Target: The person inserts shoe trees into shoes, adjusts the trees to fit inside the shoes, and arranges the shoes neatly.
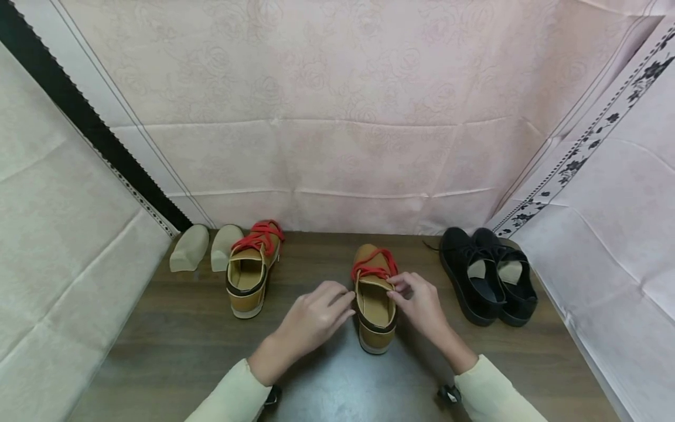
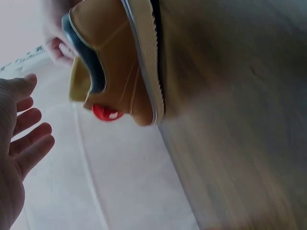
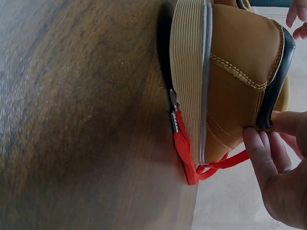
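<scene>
A tan shoe (image 1: 375, 337) with red laces (image 1: 377, 271) stands on the wooden floor between both hands, its toe pointing away. My right hand (image 1: 419, 305) pinches the upper edge of its opening on the right side, thumb and fingertips at the dark collar trim (image 3: 268, 106). On the other side, my left hand (image 1: 311, 319) hovers close to the opening; in the left wrist view its loosely bent fingers (image 2: 36, 153) stand apart from the shoe with nothing in them. A red lace end (image 3: 184, 148) hangs to the floor on the right side.
The matching tan shoe (image 1: 245, 303) stands to the left. Beside it, two cream shoe-shaped inserts (image 1: 190, 249) lean near the back. At the right is a pair of black shoes (image 1: 469, 293) with pale pieces inside. Patterned cloth (image 1: 343, 158) walls off the back and both sides.
</scene>
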`<action>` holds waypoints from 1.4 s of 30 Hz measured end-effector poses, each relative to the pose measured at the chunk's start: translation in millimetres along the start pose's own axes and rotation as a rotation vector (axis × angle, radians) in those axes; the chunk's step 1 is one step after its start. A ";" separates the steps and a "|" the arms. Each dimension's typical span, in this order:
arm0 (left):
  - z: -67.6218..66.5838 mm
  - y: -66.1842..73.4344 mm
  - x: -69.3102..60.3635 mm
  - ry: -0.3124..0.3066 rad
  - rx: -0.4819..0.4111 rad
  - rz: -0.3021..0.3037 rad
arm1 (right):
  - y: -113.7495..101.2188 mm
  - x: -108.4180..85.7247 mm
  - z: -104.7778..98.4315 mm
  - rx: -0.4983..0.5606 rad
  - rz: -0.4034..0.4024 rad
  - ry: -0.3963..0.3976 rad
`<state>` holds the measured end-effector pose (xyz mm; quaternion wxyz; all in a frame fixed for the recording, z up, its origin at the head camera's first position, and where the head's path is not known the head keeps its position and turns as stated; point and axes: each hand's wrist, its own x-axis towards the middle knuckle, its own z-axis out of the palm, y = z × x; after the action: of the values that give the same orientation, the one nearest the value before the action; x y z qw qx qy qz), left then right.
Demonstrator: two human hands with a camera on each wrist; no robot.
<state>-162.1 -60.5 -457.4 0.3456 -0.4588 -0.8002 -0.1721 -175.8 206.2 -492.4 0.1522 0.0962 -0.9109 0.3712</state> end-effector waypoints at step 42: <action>-62.6 -81.5 -50.0 -0.127 0.230 -0.342 | -0.5 0.3 -0.5 0.032 0.050 -0.033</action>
<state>-189.9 -170.7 -445.7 0.3104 -0.2837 -0.9010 -0.1067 -175.8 206.1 -491.6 0.1264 0.0817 -0.9093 0.3880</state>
